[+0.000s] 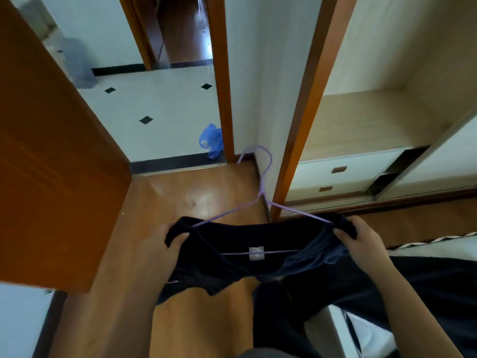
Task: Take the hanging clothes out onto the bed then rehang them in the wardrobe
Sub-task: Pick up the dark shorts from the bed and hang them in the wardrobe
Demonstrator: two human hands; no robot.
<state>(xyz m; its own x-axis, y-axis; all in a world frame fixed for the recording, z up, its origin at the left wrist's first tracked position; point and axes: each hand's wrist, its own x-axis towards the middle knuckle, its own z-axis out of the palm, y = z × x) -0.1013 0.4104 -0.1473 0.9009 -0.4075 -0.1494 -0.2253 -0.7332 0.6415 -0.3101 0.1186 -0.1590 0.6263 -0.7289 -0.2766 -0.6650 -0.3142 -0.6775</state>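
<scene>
- left hand [170, 241] pinches the left end of the dark garment [245, 267] at its top edge, thumb on top, fingers curled under the cloth
- right hand [361, 241] grips the right end the same way, closed on fabric
- purple hanger [261, 193] sits inside the top opening, hook pointing up and away, and neither hand is on the wire itself
- garment is held in the air over the wood floor, between the bed [426, 248] and the open wardrobe [374, 120], not yet on any rail
- risk: only cloth is gripped, so the hanger could tip or slide out if one side slackens
- risk: a hanger arm may be poorly seated, so the garment could drop off one end when lifted by the hook
- risk: the lower part trails toward more dark cloth [426, 293] on the bed; cannot tell if it's the same piece, and it may snag or drag
- rail out of view, so the hook could miss it
</scene>
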